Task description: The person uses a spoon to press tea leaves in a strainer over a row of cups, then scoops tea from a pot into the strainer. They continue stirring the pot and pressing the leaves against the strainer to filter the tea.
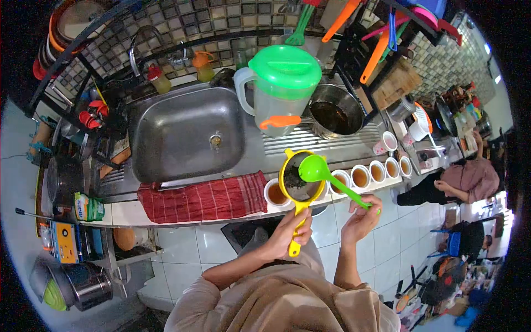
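My left hand (290, 231) is wrapped round the handle of a yellow strainer (322, 193), which has dark wet residue, like tea leaves, in its mesh. The strainer is over the row of cups and hides part of it. In my right hand (360, 220) is the handle of a green ladle (313, 167), its bowl tilted over the strainer. White paper cups of brown liquid line the counter edge: one cup (276, 193) left of the strainer, several more, such as this cup (360, 176), to its right. A steel saucepan (336, 113) with dark liquid stands behind, its orange handle pointing left.
A pitcher (285, 91) with a green lid stands beside the saucepan. Left of it is the steel sink (188, 133), with a red checked cloth (204, 197) along its front edge. Two patterned cups (385, 143) stand at the right. Another person (470, 180) is at the far right.
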`<state>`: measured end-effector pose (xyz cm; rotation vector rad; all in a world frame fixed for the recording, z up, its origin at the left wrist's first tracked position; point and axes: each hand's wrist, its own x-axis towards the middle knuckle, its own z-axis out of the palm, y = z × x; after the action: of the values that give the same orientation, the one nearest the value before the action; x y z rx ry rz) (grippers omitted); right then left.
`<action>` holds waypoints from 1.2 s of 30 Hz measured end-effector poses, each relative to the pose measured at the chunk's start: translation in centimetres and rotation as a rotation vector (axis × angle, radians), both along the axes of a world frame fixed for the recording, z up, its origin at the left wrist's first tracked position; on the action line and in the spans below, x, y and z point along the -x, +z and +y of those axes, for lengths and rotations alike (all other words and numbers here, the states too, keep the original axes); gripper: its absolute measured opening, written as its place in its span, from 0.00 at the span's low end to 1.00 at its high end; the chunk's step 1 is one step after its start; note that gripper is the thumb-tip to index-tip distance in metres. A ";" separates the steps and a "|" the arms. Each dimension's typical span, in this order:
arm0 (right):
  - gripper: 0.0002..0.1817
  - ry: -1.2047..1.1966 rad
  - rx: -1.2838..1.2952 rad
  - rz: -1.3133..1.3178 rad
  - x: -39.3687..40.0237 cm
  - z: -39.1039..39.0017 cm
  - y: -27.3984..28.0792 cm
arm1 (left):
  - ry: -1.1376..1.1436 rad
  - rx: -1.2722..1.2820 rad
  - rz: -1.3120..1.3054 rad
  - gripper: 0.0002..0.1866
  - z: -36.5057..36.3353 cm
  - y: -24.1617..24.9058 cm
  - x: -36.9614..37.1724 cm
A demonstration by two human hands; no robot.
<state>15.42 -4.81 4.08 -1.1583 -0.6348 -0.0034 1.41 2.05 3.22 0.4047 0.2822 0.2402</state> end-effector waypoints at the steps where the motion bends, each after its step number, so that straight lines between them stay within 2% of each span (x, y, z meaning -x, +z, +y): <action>1: 0.19 -0.005 -0.001 0.000 -0.1 -0.2 0.0 | -0.005 -0.001 0.000 0.10 0.3 0.1 -0.3; 4: 0.20 -0.045 0.012 0.020 -1.3 -0.5 0.1 | -0.044 0.059 -0.005 0.09 1.4 0.6 -1.7; 7: 0.18 0.032 0.041 -0.049 -3.1 -0.8 0.6 | -0.126 0.063 0.000 0.09 3.3 0.8 -3.2; 9: 0.18 0.096 0.214 -0.210 -4.6 -0.5 1.2 | -0.169 0.023 0.026 0.10 5.0 1.2 -4.6; 10: 0.18 0.092 0.207 -0.217 -5.6 -0.1 1.8 | -0.164 0.007 0.041 0.10 5.8 1.6 -5.4; 12: 0.17 0.088 0.373 -0.760 -7.8 1.0 3.3 | -0.168 -0.037 0.052 0.10 7.4 1.8 -7.3; 13: 0.11 0.125 0.393 -0.780 -8.2 1.4 4.1 | -0.167 -0.062 0.078 0.10 8.1 2.3 -8.3; 14: 0.11 0.122 0.382 -0.784 -9.2 1.8 4.3 | -0.185 -0.096 0.099 0.11 9.0 2.1 -9.4; 16: 0.11 0.120 0.559 -0.951 -11.3 2.6 4.5 | -0.242 -0.177 0.109 0.11 10.5 2.2 -11.6; 20: 0.11 0.080 0.540 -1.150 -15.5 4.9 5.1 | -0.280 -0.304 0.155 0.11 12.4 1.9 -15.4; 27: 0.11 0.109 0.533 -1.200 -19.1 6.2 3.4 | -0.218 -0.660 0.222 0.12 15.4 1.4 -19.0; 32: 0.10 0.148 0.492 -1.271 -22.3 6.9 3.0 | -0.228 -0.647 0.254 0.11 16.4 1.1 -20.5; 34: 0.10 0.160 0.486 -1.260 -23.2 7.0 3.5 | -0.208 -0.713 0.193 0.11 16.9 0.2 -21.1; 36: 0.10 0.128 0.516 -1.352 -24.2 7.6 3.5 | -0.225 -0.672 0.212 0.11 17.4 -0.2 -21.7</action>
<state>39.59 2.80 7.60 -1.5286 -1.9838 -0.5843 23.11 19.43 3.02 1.1244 0.3583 0.0630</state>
